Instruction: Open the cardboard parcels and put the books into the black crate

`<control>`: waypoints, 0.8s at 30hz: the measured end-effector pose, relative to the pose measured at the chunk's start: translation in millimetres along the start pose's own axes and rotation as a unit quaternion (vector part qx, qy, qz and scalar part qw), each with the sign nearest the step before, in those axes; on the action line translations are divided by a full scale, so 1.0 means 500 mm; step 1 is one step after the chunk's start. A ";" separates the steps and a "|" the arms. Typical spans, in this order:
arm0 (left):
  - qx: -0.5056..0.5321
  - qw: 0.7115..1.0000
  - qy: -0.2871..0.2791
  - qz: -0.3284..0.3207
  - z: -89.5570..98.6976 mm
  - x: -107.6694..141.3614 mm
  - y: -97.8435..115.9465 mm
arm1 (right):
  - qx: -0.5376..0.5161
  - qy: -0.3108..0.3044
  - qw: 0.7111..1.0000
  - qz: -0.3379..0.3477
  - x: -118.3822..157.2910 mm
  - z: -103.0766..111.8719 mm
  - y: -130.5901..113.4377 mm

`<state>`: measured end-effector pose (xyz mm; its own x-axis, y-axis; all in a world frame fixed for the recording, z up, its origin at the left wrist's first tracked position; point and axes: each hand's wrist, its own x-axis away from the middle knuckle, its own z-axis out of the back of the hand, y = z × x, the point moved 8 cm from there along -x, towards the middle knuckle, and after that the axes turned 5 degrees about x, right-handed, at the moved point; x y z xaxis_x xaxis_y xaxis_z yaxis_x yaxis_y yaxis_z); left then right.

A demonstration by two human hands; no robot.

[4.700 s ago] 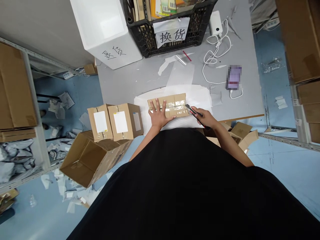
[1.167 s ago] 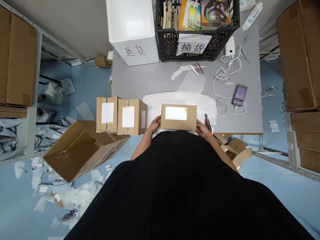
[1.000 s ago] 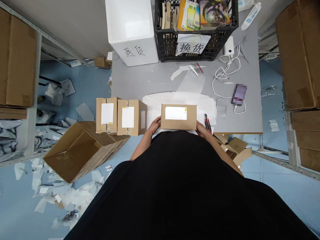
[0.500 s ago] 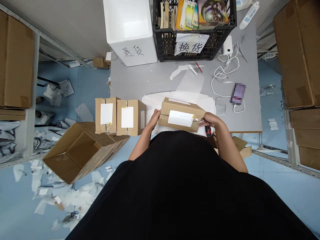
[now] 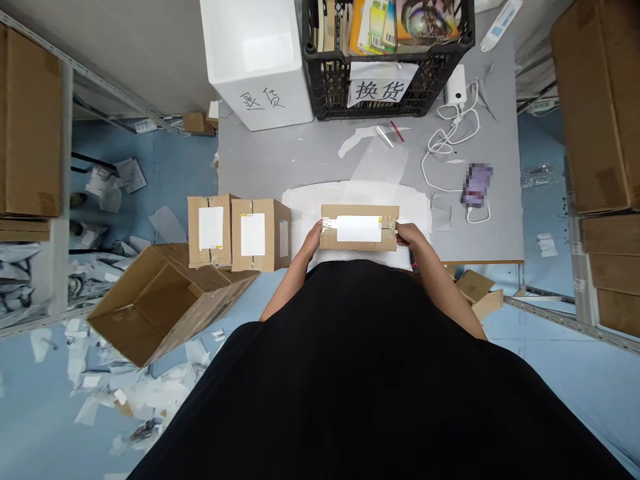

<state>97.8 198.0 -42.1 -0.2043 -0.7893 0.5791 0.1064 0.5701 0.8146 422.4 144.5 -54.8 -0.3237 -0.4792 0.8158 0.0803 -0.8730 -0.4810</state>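
Observation:
A taped cardboard box [image 5: 330, 244] with a white label on its upper face lies level in front of me, over the white padded sheet [image 5: 415, 200] on the table. My left hand [image 5: 313, 239] grips its left end and my right hand [image 5: 407, 234] its right end. The fingers are partly hidden behind the box. Just below my right hand, a red and black tool [image 5: 413, 260] shows only in part. Two more labelled cardboard boxes, a left one [image 5: 211, 257] and a right one [image 5: 270, 233], stand side by side left of my left hand.
At the table's back are a white bin [image 5: 255, 73] and a black crate [image 5: 370, 110] of books. A phone [image 5: 477, 185] with a white cable [image 5: 425, 163] lies at right. A large open carton [image 5: 150, 307] stands lower left, near scattered packaging [image 5: 165, 387] on the floor.
The box has turned from a slant to lie level, its label now facing up towards me. Both hands stay at its ends; my right hand has moved slightly left.

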 end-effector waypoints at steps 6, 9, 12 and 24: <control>0.012 1.000 -0.001 0.018 0.006 -0.010 -0.016 | 0.103 0.118 0.987 0.032 -0.015 0.052 0.077; 0.021 0.999 0.011 0.028 0.015 -0.007 -0.027 | 0.211 0.233 0.949 0.006 0.000 0.092 0.135; 0.006 0.999 0.018 0.029 0.022 -0.003 -0.033 | 0.251 0.271 0.929 -0.019 0.012 0.101 0.185; 0.003 1.000 0.024 -0.018 0.042 -0.007 -0.017 | 0.339 0.263 0.902 0.051 -0.010 0.089 0.185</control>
<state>77.3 200.9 -51.6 -0.1608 -0.8188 0.5511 0.0949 0.5429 0.8344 473.5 62.0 -89.2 -0.6701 -0.6075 0.4266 0.6357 -0.7663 -0.0928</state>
